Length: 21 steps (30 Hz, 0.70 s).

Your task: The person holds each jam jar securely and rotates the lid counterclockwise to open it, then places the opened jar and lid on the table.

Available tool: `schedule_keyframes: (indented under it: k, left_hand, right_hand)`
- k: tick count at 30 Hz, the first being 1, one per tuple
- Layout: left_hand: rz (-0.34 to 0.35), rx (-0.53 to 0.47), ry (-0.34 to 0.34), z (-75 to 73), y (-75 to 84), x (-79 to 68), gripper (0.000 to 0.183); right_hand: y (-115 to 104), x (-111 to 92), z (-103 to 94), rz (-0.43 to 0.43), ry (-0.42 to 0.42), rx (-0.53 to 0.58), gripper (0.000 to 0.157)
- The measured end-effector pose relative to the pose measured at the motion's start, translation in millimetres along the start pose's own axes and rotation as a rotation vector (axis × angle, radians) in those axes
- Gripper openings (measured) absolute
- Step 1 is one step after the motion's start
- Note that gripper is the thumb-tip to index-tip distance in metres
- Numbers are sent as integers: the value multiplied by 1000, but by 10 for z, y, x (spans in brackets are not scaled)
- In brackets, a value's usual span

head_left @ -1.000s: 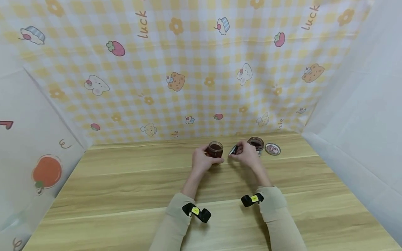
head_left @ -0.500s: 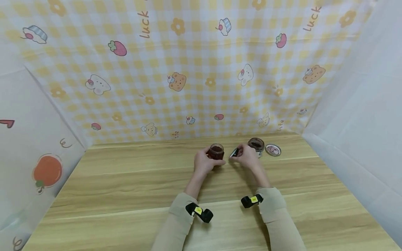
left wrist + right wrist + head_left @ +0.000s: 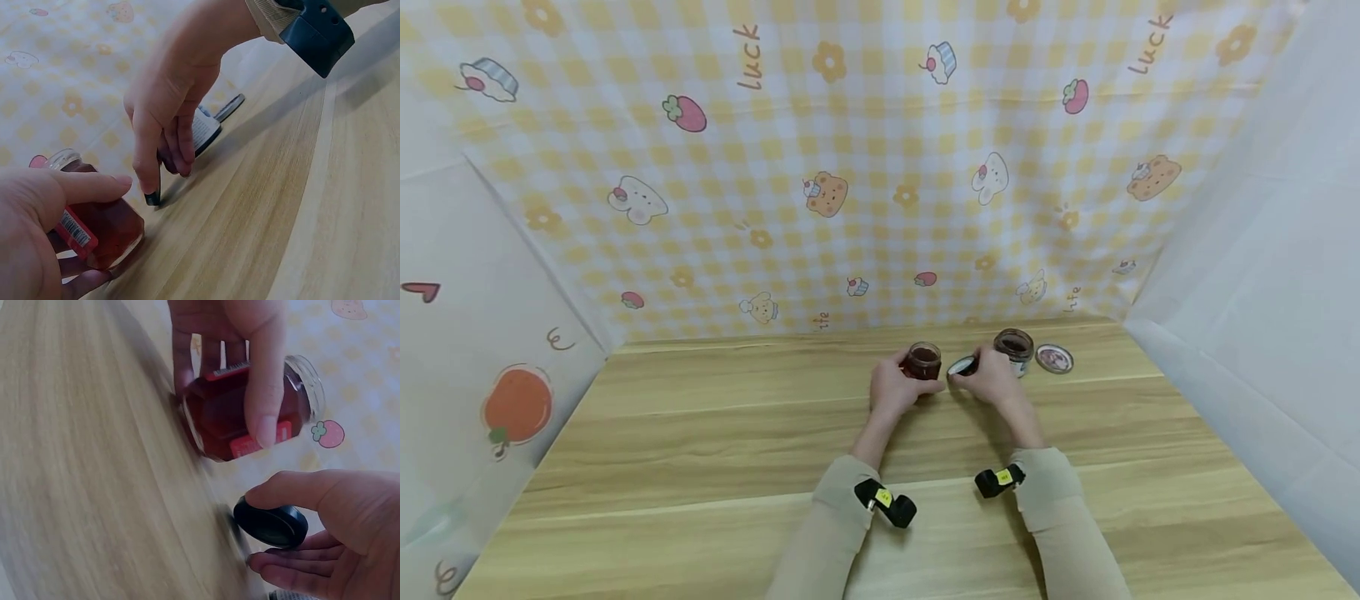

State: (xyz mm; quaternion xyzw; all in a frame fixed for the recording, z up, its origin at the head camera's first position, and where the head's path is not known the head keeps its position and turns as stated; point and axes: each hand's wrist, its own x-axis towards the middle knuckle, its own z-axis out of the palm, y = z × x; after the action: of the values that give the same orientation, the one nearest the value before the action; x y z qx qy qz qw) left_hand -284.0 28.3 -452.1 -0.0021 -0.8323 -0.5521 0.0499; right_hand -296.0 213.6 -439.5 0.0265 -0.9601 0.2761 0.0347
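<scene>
My left hand (image 3: 897, 385) grips a lidless glass jar (image 3: 922, 364) of dark red contents, its thumb across the near side. In the right wrist view the jar (image 3: 231, 419) has a red label, and its bare threaded neck shows. To the right, my right hand (image 3: 991, 375) pinches a dark round lid (image 3: 270, 523) by the edge, close over the wooden table. From the head view the lid (image 3: 961, 367) is tilted, with its pale underside showing. Right behind that hand is a second lidless jar (image 3: 1015, 346), dark inside and partly hidden by the hand.
A second lid (image 3: 1055, 358) with a patterned face lies right of the second jar. The wooden table (image 3: 737, 450) ends at a yellow checked cloth (image 3: 865, 233) behind the jars. White sheets stand at the left (image 3: 452, 350) and right (image 3: 1255, 275).
My left hand and the jar have shifted slightly right, closer to the lid. The lid in my right hand has tilted flatter, so more of its pale underside shows. The head view has shifted a little.
</scene>
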Motion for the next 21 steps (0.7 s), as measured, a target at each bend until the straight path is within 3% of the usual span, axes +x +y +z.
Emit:
schedule_keyframes:
  k: [11, 21]
  left_hand:
    - [-27, 27, 16, 89, -1, 50, 68]
    - [-14, 68, 23, 132, 24, 114, 69]
  right_hand:
    - [31, 23, 48, -9, 38, -54, 48]
    - [48, 37, 100, 21, 14, -113, 44]
